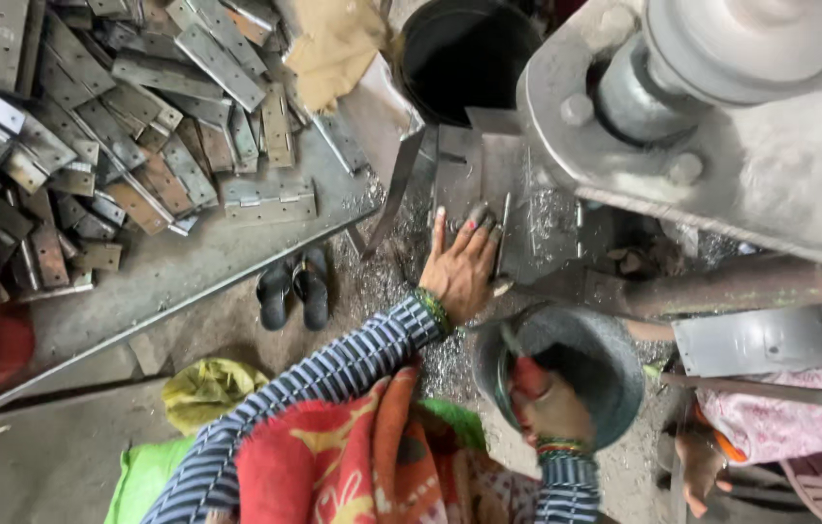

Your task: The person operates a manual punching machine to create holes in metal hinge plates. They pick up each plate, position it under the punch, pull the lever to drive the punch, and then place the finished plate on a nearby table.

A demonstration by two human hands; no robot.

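Left hand (459, 267): laid flat, fingers spread wide, on a grey metal plate (513, 218) at the foot of the machine; pressing or about to lift, not closed around anything.
Right hand (547, 403): curled over the near rim of a round metal bowl (590, 359), partly blurred; seems to grip the rim, but cannot tell for sure.
Bowl: just beside the plate, below the machine, close to the body; inside dark, contents not possible to make out.
Machine (721, 126): heavy grey press-like body at upper right, with a round wheel on top; cut off by the frame edge.
Done so far, as a judgement: large heap of flat metal strips (110, 116) already lying on a low sheet at the left, looking like pieces handled or waiting.
Left to do, as a judgement: plate under the left hand not yet lifted; no count of remaining pieces possible.
Floor: covered with fine metal shavings; pair of dark sandals (294, 286) near the sheet edge.
Black bucket (464, 49): behind the machine, contents hidden.
Other person: foot and pink cloth (789, 422) at lower right, mostly cut off.
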